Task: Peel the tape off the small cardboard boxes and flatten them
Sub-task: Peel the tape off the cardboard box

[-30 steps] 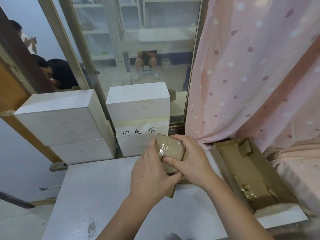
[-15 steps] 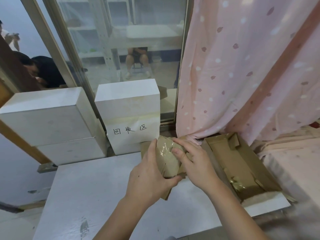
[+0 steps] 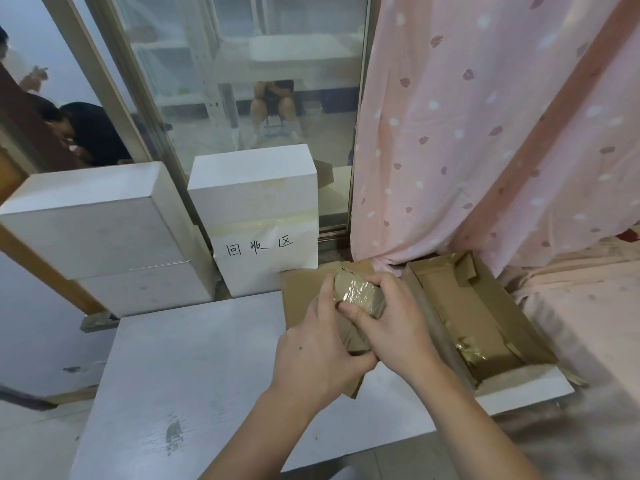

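White tabletop (image 3: 194,362) fills the view, pink dotted curtain (image 3: 485,133) behind, a long open brown cardboard tray (image 3: 491,327) at its right edge, likely for scraps. Over flattened brown cardboard (image 3: 301,299), the small tape-wrapped brown cardboard box (image 3: 360,296) sits raised between both hands. Left hand (image 3: 318,355) cups and steadies it; right hand (image 3: 398,327) curls over, thumb on the glossy tape, seemingly seeking an edge.

Makeshift sorting or recycling corner in a lived-in room, not a proper workshop. Evidence: white foam blocks (image 3: 104,220) stacked against a glass partition (image 3: 249,81), one hand-labelled block (image 3: 259,233) in marker; a white worktable (image 3: 194,368); an open cardboard tray (image 3: 485,323) of scraps; pink dotted curtain (image 3: 467,133). Metal shelving (image 3: 207,64) and seated people show behind the glass.
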Tool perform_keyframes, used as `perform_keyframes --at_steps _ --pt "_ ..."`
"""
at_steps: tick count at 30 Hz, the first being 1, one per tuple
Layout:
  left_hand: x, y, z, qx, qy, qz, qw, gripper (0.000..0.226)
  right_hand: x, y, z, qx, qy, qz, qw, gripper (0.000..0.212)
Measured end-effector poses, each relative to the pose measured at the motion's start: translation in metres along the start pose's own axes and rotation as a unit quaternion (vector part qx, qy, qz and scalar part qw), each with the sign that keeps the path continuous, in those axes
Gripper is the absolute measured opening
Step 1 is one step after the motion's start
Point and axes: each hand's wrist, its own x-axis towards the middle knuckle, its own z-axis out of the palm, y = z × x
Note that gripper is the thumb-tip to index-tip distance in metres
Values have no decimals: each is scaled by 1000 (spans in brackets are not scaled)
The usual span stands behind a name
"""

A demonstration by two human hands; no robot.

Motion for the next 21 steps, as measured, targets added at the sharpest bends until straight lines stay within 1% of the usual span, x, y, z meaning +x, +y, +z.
perform_keyframes --at_steps 3,4,6,8,10,11,12,13,16,19,21 --pt "-3 0 -2 13 9 -1 1000 122 0 1 2 22 6 -5 1000 19" --pt "-4 -1 -2 14 9 -5 1000 124 1 1 2 26 5 0 1000 16" --pt "-6 -4 -2 14 7 -16 1000 127 3 1 2 37 -13 12 999 17" --pt "-8 -7 -2 13 9 -23 1000 127 4 -1 0 52 -52 26 997 27" --pt "-11 -8 -3 17 11 -23 1000 127 1 -4 0 24 -86 27 996 51" --pt "-12 -8 -3 23 10 -21 999 126 0 -5 1 8 -94 24 995 59" --pt "-12 -8 -3 31 8 -20 999 126 -1 -5 2 0 -94 19 995 62" --pt "-12 -8 -3 39 6 -20 999 126 -2 -5 3 -6 -90 14 996 62" --pt "-12 -6 -2 50 7 -22 998 124 -3 -1 6 -27 -61 -2 998 48" --pt "-11 -3 -2 52 16 -12 998 120 -5 6 8 3 -41 -3 999 33" --pt "-10 -2 -1 64 18 -3 998 119 -7 10 8 15 -30 -7 999 30"
